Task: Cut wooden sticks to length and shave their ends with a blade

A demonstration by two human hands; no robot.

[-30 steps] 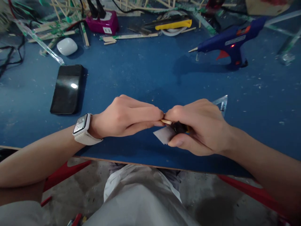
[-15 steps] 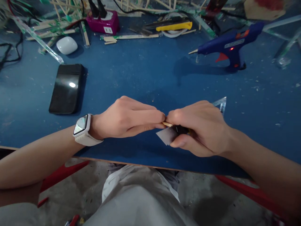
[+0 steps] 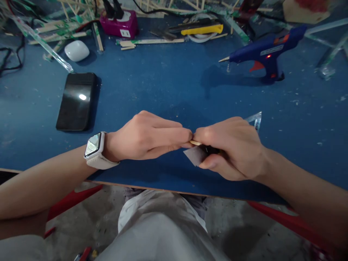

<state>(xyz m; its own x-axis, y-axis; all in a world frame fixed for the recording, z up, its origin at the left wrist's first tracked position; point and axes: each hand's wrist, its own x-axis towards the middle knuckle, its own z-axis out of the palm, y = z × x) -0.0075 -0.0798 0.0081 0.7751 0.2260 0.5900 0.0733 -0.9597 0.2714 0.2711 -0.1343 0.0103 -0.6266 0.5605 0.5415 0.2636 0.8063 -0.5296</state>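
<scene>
Head view, one moment, items as seen.

Left hand (image 3: 146,136): grip pinched closed on the near end of a thin wooden stick (image 3: 195,143), fingertips meeting those of the other hand.

Right hand (image 3: 231,146): grip curled closed over the stick's far end, a small dark tool (image 3: 210,149) and a grey scrap, seemingly sandpaper (image 3: 194,155); what exactly the dark tool is cannot be told.

Location: stick held just above the blue worktop (image 3: 163,87), near its front edge.

Step, as judged: trimming or smoothing the stick's end. Next move would call for a steady pinch and short, controlled strokes, fingers kept off the working edge.

Surroundings: phone (image 3: 76,101), white case (image 3: 77,50), blue glue gun (image 3: 266,52), clear set square (image 3: 255,119), magenta power strip (image 3: 119,23), yellow-handled cutter (image 3: 201,29).
</scene>
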